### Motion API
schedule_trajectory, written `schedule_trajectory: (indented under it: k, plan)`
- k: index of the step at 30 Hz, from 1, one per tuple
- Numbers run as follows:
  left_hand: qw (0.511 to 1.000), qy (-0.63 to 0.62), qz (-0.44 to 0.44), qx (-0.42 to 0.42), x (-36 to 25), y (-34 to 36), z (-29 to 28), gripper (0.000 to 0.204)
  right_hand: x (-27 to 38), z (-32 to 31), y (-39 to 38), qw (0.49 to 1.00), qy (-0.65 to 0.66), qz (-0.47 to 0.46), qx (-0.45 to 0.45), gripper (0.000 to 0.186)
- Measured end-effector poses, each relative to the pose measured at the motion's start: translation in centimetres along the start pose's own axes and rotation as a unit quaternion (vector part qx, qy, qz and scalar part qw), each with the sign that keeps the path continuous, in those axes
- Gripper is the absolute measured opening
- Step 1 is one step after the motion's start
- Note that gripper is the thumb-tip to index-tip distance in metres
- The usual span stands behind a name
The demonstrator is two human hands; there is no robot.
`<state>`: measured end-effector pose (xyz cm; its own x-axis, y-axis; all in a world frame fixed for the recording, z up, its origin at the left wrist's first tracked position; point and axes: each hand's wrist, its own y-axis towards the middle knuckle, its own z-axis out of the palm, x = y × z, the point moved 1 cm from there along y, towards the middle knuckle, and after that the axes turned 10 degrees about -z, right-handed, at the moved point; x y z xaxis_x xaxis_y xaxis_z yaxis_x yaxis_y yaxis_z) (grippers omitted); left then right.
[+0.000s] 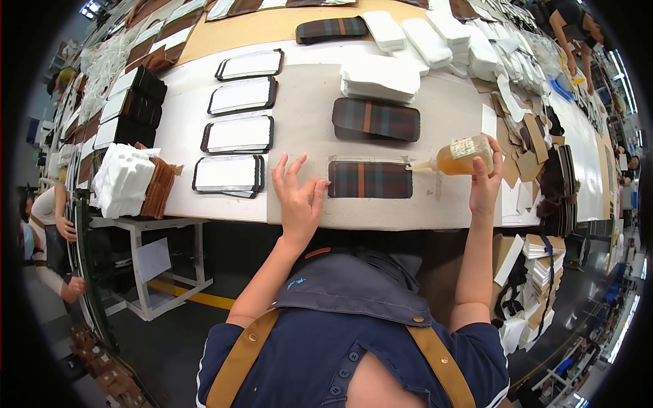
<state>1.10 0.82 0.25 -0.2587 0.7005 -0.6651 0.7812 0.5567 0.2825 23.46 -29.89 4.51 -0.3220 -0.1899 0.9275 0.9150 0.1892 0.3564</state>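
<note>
My right hand (pixel 486 175) is wrapped round a glue bottle (pixel 457 158) of amber liquid, tipped on its side with the nozzle pointing left. The nozzle tip is at the right edge of a plaid fabric piece (pixel 381 179) with an orange stripe, lying flat before me. At that piece's left edge is my left hand (pixel 298 197), fingers spread and thumb close to the corner. Just beyond lies a small stack of similar plaid pieces (pixel 375 120). Whether the nozzle touches the fabric, I cannot tell.
Several white panels with dark borders (pixel 238 134) lie in a column at left. White padding pieces (pixel 379 78) are stacked at the back. Brown and white stacks (pixel 126 180) stand far left; cardboard scraps (pixel 527 146) lie at right. Other people work around the table.
</note>
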Motion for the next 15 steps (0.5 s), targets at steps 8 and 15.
schedule_trajectory:
  k: [8, 15]
  plan:
    - [1.0, 0.011, 0.005, -0.003, -0.2, 0.1, 0.0, 0.031, 0.6, -0.6, -0.7, 0.999, -0.019, 0.011, 0.034, 0.072]
    - [1.0, 0.005, 0.008, -0.005, 0.1, 0.1, 0.2, 0.026, 0.6, -2.5, -3.6, 0.999, 0.012, 0.046, 0.02, 0.079]
